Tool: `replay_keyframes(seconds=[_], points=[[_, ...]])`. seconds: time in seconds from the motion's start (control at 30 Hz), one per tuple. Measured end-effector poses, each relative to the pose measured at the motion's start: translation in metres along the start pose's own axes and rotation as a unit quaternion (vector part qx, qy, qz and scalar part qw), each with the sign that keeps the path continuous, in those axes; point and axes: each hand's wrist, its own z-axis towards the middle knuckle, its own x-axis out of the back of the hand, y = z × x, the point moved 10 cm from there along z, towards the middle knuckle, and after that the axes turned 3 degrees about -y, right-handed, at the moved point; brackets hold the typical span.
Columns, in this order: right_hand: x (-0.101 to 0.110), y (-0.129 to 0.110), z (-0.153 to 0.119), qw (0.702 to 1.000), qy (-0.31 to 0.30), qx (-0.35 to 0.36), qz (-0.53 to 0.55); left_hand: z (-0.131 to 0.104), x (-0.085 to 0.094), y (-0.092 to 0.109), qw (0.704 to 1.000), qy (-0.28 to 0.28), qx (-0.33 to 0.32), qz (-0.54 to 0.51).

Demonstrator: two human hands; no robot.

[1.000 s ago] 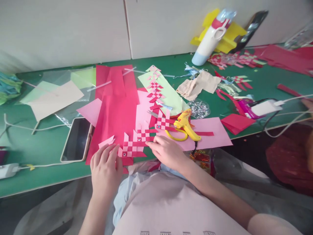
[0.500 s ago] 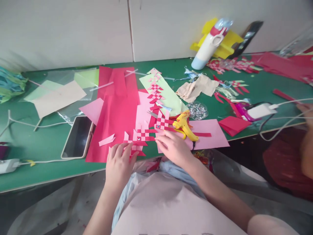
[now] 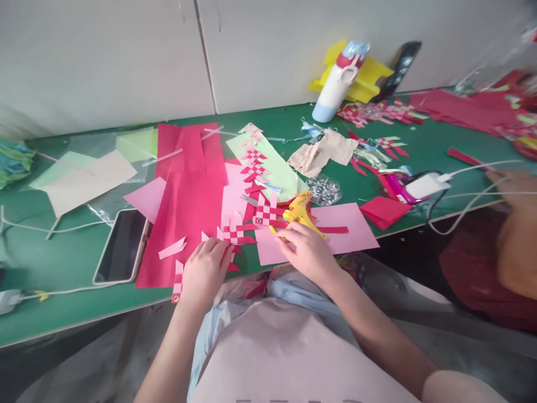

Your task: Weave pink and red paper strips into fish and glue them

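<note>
My left hand (image 3: 207,268), fingers closed together, is pressed down on a woven red-and-pink paper fish (image 3: 178,282) at the table's front edge. The fish's eye and a fin show left of the hand; most of it is hidden. Just beyond the fingertips lies another woven paper fish (image 3: 235,234). My right hand (image 3: 308,249) is at the yellow glue gun (image 3: 300,210), its fingers loosely bent and overlapping the handle. The gun lies on pink paper (image 3: 352,224). A third woven fish (image 3: 266,212) is beside its left side.
A phone (image 3: 121,246) and red paper sheets (image 3: 180,207) lie left. A column of woven fish (image 3: 254,159) rests on pale green paper (image 3: 281,162). Behind are a bottle (image 3: 339,81) and a box of plastic eyes (image 3: 324,190). Another person's hand (image 3: 509,184) is at far right, near white cables.
My right hand has moved right, from a fish's tail onto the glue gun. My left hand has shifted slightly left, and a fish's head now shows beside it. The whole view has swung slightly.
</note>
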Motion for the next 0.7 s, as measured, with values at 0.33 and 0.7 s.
replay_keyframes(seconds=[0.33,0.7], points=[[0.023,0.062,-0.019,0.979,-0.009,-0.112,-0.169,-0.001,0.002,-0.006,0.999,0.008,0.031,-0.006],[0.004,0.075,-0.009,0.963,-0.078,-0.151,-0.207,-0.003,0.004,-0.005,0.997,-0.021,0.078,0.018]])
